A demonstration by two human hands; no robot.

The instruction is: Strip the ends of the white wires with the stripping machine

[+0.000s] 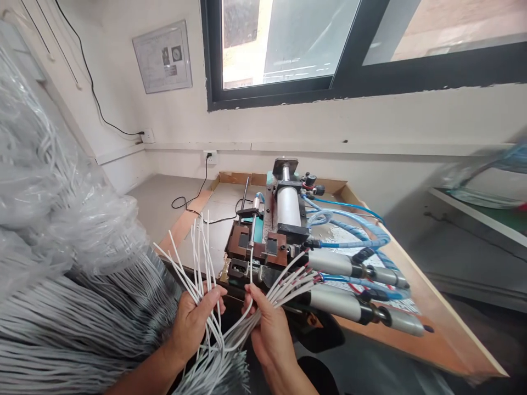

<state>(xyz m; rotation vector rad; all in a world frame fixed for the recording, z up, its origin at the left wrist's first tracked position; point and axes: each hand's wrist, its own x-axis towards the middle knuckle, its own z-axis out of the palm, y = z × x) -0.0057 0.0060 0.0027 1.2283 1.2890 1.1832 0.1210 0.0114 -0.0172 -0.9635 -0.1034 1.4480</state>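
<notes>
My left hand [195, 315] is closed around a loose bundle of white cables [201, 258], whose ends fan upward. My right hand [267, 321] grips more cables; one single cable [251, 266] rises from its thumb and fingers to the jaws of a pneumatic wire-stripping machine [257, 236]. Other cable ends [294, 282] in that hand spread to the right, several showing reddish tips. Below both hands the cables run down together into a thick bunch. Whether the single cable's tip sits inside the jaws I cannot tell.
A large mass of grey cables [82, 329], partly under clear plastic [61, 208], hangs on the left. Blue air hoses [362, 238] and silver cylinders [337, 304] stick out at the machine's right. The wooden tray edge [444, 307] borders the bench; a window [288, 44] is behind.
</notes>
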